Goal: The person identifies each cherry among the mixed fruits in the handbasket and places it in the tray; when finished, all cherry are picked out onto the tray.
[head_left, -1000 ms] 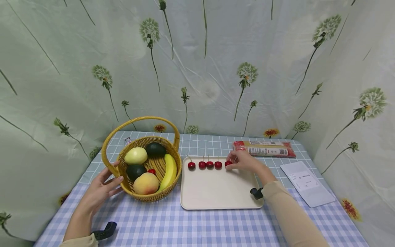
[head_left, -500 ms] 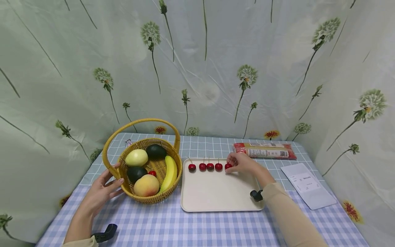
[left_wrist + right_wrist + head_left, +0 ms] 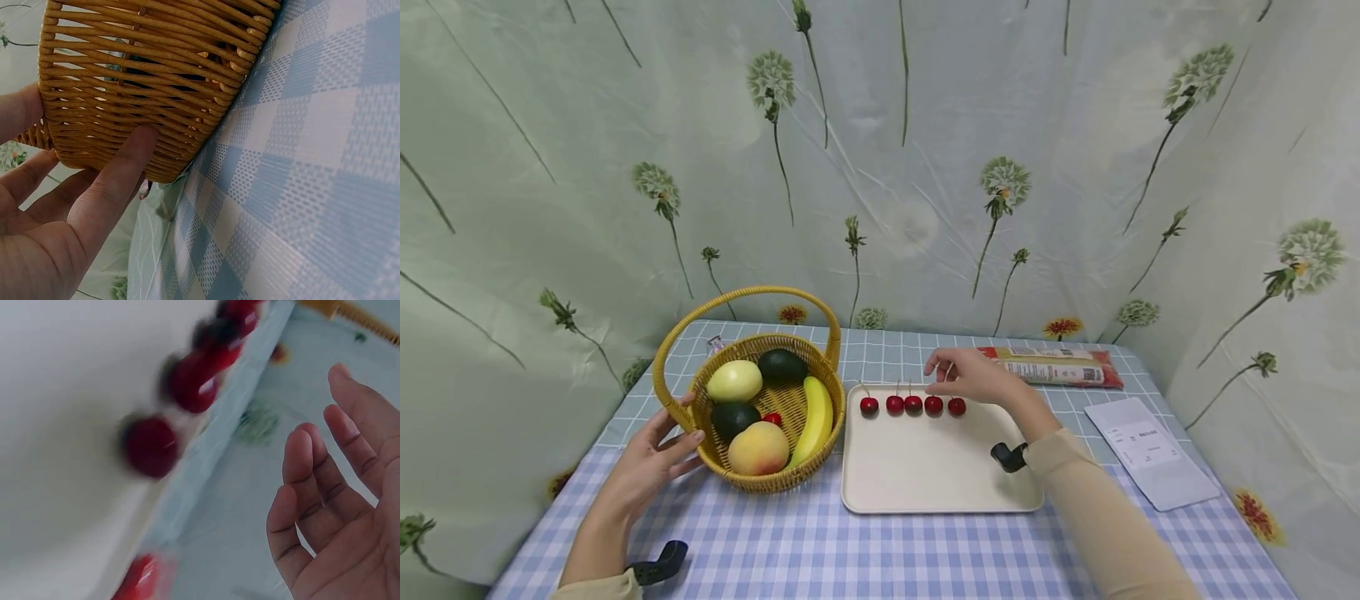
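My left hand point(image 3: 643, 467) is at the left side of a yellow woven basket point(image 3: 831, 400) with a tall handle. Its thumb and fingers hold the basket around the handle's base, one fingertip resting on the outer weave point(image 3: 187, 109). On a cream tray point(image 3: 925, 471), several red cherries point(image 3: 957, 407) with stems form a row along the back edge. My right hand point(image 3: 977, 379) hovers over the tray's back edge, above the right part of that row. In the right wrist view its fingers are loosely bent, hold nothing and are apart from the blurred cherries.
The basket contains a banana point(image 3: 814, 421), a peach point(image 3: 758, 448), a pale green fruit point(image 3: 734, 381), two dark green fruits point(image 3: 782, 367) and a small red one point(image 3: 772, 418). Red-and-yellow packets point(image 3: 1060, 367) lie behind the tray, a white pouch point(image 3: 1152, 454) to its right.
My right hand has let go of the rightmost cherry, which stays on the tray at the row's end. The hand has risen and moved left. My left hand stays at the basket.
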Demonstrator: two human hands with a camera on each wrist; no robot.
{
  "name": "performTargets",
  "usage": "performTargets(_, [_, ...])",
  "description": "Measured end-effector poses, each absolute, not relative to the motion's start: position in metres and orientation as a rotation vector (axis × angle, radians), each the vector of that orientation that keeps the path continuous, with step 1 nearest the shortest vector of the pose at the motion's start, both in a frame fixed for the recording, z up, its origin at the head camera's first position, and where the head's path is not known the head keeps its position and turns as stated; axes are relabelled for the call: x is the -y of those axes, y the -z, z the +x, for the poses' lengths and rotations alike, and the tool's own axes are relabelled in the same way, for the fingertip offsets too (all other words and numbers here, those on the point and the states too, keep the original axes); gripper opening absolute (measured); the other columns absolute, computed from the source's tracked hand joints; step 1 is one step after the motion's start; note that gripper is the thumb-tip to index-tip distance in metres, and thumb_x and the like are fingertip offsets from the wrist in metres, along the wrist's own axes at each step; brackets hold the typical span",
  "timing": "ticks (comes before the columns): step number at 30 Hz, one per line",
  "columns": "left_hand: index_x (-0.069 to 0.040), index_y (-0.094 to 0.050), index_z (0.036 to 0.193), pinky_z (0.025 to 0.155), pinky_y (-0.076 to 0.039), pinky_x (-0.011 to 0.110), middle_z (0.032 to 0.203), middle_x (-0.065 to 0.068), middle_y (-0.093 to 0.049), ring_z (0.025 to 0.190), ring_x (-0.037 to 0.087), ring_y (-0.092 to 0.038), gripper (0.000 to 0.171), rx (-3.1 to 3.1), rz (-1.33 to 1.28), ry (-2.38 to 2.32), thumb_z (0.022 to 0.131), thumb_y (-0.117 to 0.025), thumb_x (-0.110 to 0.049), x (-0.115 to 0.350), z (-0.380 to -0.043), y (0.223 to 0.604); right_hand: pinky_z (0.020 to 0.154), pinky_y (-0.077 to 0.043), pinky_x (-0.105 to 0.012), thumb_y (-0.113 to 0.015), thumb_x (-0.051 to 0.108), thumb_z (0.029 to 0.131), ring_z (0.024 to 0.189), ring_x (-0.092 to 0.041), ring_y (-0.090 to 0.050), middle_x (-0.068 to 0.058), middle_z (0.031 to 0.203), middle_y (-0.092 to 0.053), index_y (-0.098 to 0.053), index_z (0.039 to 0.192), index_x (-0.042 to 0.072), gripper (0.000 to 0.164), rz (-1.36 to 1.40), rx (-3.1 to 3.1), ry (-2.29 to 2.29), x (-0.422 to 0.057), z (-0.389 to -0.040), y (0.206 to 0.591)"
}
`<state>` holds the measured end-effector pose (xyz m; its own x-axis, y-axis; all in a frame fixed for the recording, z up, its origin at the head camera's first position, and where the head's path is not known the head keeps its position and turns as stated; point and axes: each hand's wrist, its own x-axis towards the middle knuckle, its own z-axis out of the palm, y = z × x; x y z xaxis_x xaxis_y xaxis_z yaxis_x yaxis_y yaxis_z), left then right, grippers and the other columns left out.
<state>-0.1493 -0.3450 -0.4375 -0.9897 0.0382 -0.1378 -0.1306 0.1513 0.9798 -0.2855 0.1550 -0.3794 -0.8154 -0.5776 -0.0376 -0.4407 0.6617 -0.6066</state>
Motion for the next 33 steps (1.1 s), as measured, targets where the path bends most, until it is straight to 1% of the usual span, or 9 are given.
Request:
performTargets(2, [-0.014,-0.017,0.173,0.096,-0.064,0.030,0.176,0.027,-0.009,0.113,-0.014,-0.056,0.081,-2.281,-0.095,-1.967,0.108,-0.066,-0.016,0.344,-0.149,0.437,0.076,-0.055,-0.030,-0.080,0.025,0.099,0.085,-0.016,-0.063,-0.001,0.094,-0.068,-0.071,0.119,0.009,0.027,-0.860,-2.625,0.863,-0.140,-0.284,0.372])
performTargets(6, [-0.013,-0.018,0.172,0.094,-0.064,0.029,0.175,0.028,-0.009,0.113,-0.014,-0.057,0.079,-2.270,-0.077,-1.991,0.108,-0.065,-0.013,0.343,-0.149,0.438,0.085,-0.058,-0.030,-0.078,0.028,0.101,0.093,-0.015,-0.066,0.002,0.096,-0.070,-0.071,0.124,0.009,0.031,-0.943,-2.580,0.820,-0.110,-0.282,0.363])
performTargets(8, [-0.013,-0.018,0.172,0.094,-0.064,0.029,0.175,0.028,-0.009,0.114,-0.014,-0.058,0.079,-2.270,-0.069,-1.995,0.109,-0.065,-0.013,0.343,-0.149,0.438,0.086,-0.059,-0.029,-0.077,0.028,0.102,0.093,-0.014,-0.067,0.002,0.097,-0.071,-0.071,0.124,0.009,0.030,-0.998,-2.544,0.813,-0.097,-0.282,0.360])
performTargets(13, [-0.013,-0.017,0.173,0.093,-0.064,0.029,0.176,0.028,-0.009,0.113,-0.014,-0.058,0.079,-2.276,-0.077,-1.981,0.109,-0.065,-0.014,0.343,-0.149,0.439,0.085,-0.057,-0.027,-0.075,0.028,0.103,0.086,-0.010,-0.064,0.003,0.095,-0.071,-0.072,0.123,0.013,0.025,-1.124,-2.481,0.766,-0.066,-0.283,0.356])
performTargets(15, [-0.014,-0.017,0.173,0.093,-0.064,0.029,0.176,0.028,-0.009,0.113,-0.013,-0.058,0.080,-2.275,-0.087,-1.981,0.109,-0.065,-0.014,0.343,-0.149,0.439,0.083,-0.057,-0.027,-0.075,0.028,0.104,0.084,-0.010,-0.064,0.003,0.094,-0.072,-0.071,0.125,0.013,0.026,-1.151,-2.454,0.754,-0.054,-0.282,0.355])
performTargets(20, [-0.013,-0.016,0.173,0.093,-0.064,0.028,0.176,0.027,-0.009,0.114,-0.013,-0.058,0.080,-2.280,-0.099,-1.974,0.109,-0.064,-0.014,0.343,-0.149,0.437,0.082,-0.057,-0.026,-0.075,0.028,0.103,0.085,-0.011,-0.065,0.003,0.096,-0.072,-0.070,0.128,0.011,0.031,-1.191,-2.389,0.741,-0.027,-0.280,0.351])
performTargets(25, [-0.014,-0.016,0.173,0.093,-0.064,0.028,0.176,0.027,-0.009,0.112,-0.013,-0.058,0.081,-2.282,-0.118,-1.965,0.109,-0.065,-0.016,0.343,-0.149,0.435,0.084,-0.056,-0.024,-0.075,0.029,0.103,0.088,-0.010,-0.065,0.004,0.096,-0.072,-0.069,0.129,0.015,0.030,-1.224,-2.372,0.678,-0.002,-0.278,0.349])
performTargets(29, [-0.014,-0.017,0.173,0.094,-0.064,0.028,0.176,0.027,-0.009,0.112,-0.013,-0.058,0.080,-2.275,-0.126,-1.967,0.109,-0.065,-0.015,0.343,-0.148,0.435,0.082,-0.055,-0.021,-0.073,0.029,0.105,0.092,-0.008,-0.066,0.002,0.104,-0.075,-0.068,0.133,0.018,0.030,-1.218,-2.358,0.614,0.015,-0.279,0.351])
performTargets(33, [-0.015,-0.018,0.172,0.093,-0.064,0.028,0.176,0.027,-0.009,0.112,-0.013,-0.058,0.079,-2.266,-0.120,-1.975,0.109,-0.065,-0.015,0.342,-0.147,0.436,0.081,-0.056,-0.021,-0.071,0.027,0.106,0.097,-0.009,-0.066,-0.004,0.115,-0.074,-0.066,0.141,0.014,0.038,-1.187,-2.345,0.567,0.031,-0.282,0.354])
